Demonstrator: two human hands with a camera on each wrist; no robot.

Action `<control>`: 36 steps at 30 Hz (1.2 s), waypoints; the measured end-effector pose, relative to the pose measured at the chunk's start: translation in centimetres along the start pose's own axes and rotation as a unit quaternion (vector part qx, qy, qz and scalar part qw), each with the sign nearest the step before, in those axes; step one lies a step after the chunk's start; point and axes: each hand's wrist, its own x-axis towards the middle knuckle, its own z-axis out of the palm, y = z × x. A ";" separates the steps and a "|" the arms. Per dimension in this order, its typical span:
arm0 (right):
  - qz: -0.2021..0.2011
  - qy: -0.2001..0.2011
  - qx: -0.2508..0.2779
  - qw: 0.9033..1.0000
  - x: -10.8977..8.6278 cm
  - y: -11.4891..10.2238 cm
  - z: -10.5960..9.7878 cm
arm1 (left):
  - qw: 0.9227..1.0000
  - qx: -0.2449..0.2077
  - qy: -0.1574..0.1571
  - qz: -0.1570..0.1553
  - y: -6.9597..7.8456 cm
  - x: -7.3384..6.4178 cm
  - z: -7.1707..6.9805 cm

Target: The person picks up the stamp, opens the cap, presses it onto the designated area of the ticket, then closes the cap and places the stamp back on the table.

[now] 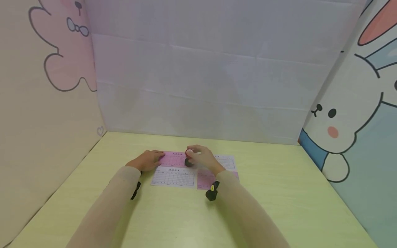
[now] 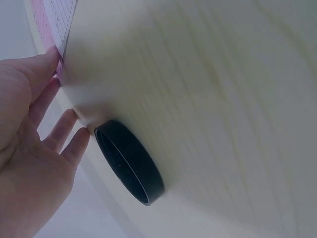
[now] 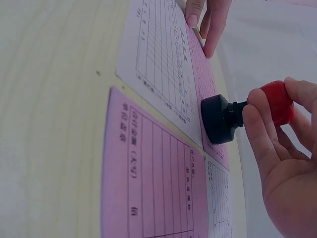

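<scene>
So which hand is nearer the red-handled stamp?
Right. The right hand grips the stamp; the left hand is apart from it, touching the left end of a pink sheet.
</scene>
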 end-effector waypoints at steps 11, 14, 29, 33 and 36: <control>-0.005 0.000 0.007 1.000 -0.3 0.2 0.2 | 1.000 0.002 0.000 0.001 -0.7 0.2 0.6; -0.006 -0.001 0.008 1.000 -0.3 0.4 0.3 | 1.000 0.004 0.000 -0.001 -0.7 0.3 0.7; -0.026 0.017 -0.049 0.998 -0.5 0.0 1.0 | 1.000 0.000 0.005 0.009 -0.5 0.1 0.3; -0.058 0.019 -0.105 0.993 -0.7 -0.5 1.2 | 1.000 -0.008 -0.003 0.002 -0.5 0.0 0.4; -0.079 0.023 -0.148 0.985 -0.7 -0.8 1.3 | 1.000 -0.008 -0.004 0.000 -0.5 0.0 0.4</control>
